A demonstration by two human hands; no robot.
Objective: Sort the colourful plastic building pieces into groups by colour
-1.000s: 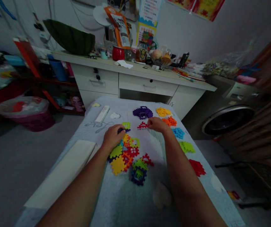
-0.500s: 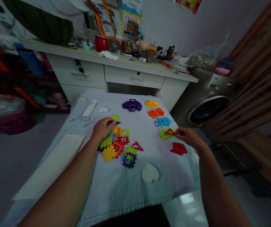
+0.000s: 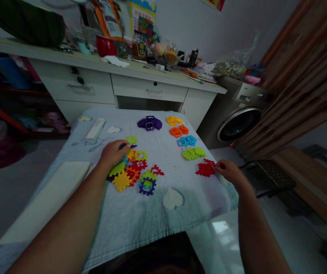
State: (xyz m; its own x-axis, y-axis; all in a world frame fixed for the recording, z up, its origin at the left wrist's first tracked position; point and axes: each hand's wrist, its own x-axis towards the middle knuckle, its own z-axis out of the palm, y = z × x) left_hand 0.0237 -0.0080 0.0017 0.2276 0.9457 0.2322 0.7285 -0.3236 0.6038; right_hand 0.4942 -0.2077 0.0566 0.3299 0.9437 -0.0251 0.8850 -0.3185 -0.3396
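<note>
My right hand (image 3: 228, 171) is closed in a pinch on a red interlocking plastic piece (image 3: 210, 163). That piece is over the pile of red pieces (image 3: 205, 170) at the table's right side. My left hand (image 3: 113, 154) rests at the upper left of a mixed heap of toothed pieces (image 3: 122, 181) in yellow, orange, red, green and purple. Its fingers are curled round a dark purple interlocking piece (image 3: 122, 145), mostly hidden by the hand. Beside the heap lie a red triangular piece (image 3: 157, 170) and a purple square frame (image 3: 147, 186).
Piles of green (image 3: 193, 153), blue (image 3: 186, 140), orange (image 3: 178, 131) and yellow pieces (image 3: 174, 120) line the right side. Purple pieces (image 3: 149, 123) lie at the back. A white remote-like box (image 3: 95, 129) is at left. A cluttered desk (image 3: 83, 82) stands behind.
My right hand has carried the red piece from over the green pile toward me, onto the red pile. My left hand stays by the mixed heap. The view has shifted right.
</note>
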